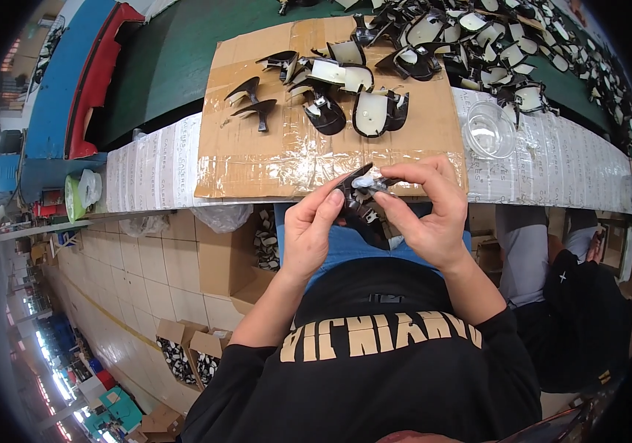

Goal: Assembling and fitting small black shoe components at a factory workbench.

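My left hand [315,225] is closed round a glossy black shoe heel [354,179], thumb on its near side, just past the cardboard's front edge. My right hand [432,212] pinches a small whitish wad [364,181], perhaps a scrap of cloth, against that heel. More black parts hang just below my fingers, partly hidden. On the taped cardboard sheet [257,159] beyond lie several loose black heels [249,90], some showing cream inner faces, like the heel [372,114] nearest my hands.
A large pile of similar parts [493,44] covers the green bench [161,74] at the far right. A clear plastic bowl [488,131] stands right of the cardboard. Cartons of parts [175,354] are on the floor at left. Another person [574,310] sits close on my right.
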Demonstrator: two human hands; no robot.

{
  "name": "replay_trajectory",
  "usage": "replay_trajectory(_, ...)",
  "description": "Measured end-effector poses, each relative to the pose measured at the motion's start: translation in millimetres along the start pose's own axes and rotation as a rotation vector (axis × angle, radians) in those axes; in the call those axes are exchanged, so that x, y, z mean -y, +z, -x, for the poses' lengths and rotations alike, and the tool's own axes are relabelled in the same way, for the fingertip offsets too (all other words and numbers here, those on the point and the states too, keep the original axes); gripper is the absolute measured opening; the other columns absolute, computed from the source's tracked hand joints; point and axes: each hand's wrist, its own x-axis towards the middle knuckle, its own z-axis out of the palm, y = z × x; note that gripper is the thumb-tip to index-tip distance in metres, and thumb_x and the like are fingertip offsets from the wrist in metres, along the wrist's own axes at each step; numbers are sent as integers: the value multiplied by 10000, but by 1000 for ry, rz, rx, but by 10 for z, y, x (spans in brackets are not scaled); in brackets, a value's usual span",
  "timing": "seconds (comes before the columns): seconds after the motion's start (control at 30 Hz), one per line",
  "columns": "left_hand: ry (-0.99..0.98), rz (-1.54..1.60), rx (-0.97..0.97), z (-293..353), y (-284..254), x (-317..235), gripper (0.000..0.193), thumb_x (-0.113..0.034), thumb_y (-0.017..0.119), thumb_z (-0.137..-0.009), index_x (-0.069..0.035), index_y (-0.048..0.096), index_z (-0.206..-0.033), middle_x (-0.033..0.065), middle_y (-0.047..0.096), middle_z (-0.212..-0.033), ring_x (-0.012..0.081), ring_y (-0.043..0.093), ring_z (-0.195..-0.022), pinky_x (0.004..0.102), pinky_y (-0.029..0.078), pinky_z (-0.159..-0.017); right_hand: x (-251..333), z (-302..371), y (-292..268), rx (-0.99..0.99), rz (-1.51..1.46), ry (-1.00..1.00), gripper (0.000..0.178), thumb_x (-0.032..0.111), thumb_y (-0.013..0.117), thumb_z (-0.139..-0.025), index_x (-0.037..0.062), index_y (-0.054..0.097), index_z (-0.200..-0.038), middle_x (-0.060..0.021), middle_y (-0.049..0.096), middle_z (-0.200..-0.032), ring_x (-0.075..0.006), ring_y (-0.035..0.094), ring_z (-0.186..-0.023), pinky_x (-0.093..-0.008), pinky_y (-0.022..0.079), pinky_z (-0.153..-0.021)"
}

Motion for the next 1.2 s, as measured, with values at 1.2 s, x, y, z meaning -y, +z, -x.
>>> replay_trajectory(1.2, -170, 252, 3, -48, -55, -19, 361, -178, 510, -1054, 72, 614, -1292, 135, 744, -985, 193, 728, -792, 255, 545, -660, 1, 28, -59, 54, 32, 82, 272, 104, 830, -736, 71, 739, -991, -19, 728, -877, -192, 575, -808, -324, 427, -787)
